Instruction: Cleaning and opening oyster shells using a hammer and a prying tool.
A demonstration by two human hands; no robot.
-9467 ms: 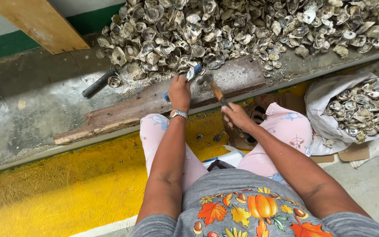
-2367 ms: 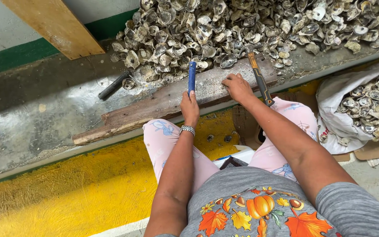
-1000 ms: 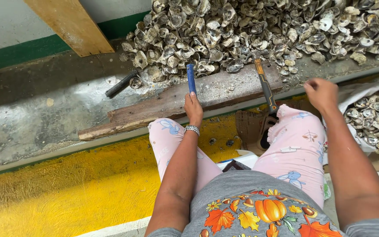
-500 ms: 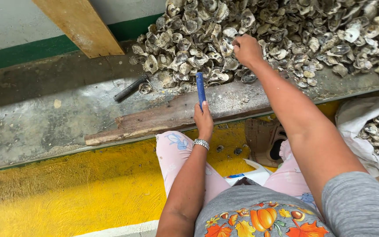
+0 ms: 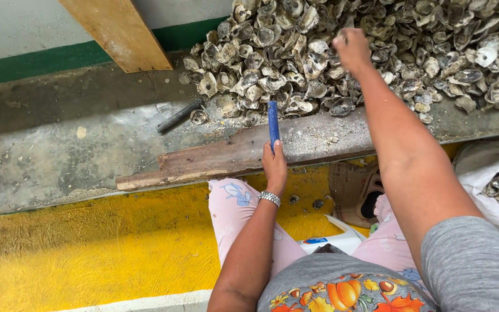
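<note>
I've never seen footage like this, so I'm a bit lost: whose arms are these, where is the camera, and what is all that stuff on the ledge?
There is no machine here. The camera sits on a person's head and looks down, so you see their own two arms and lap. The left hand grips a blue-handled tool, which rests on a worn wooden plank. The right hand reaches into a big heap of grey oyster shells piled on a wet concrete ledge; whether it holds a shell yet is hard to tell. A dark metal bar lies beside the heap. At the right edge, a white sack holds more shells.
</note>
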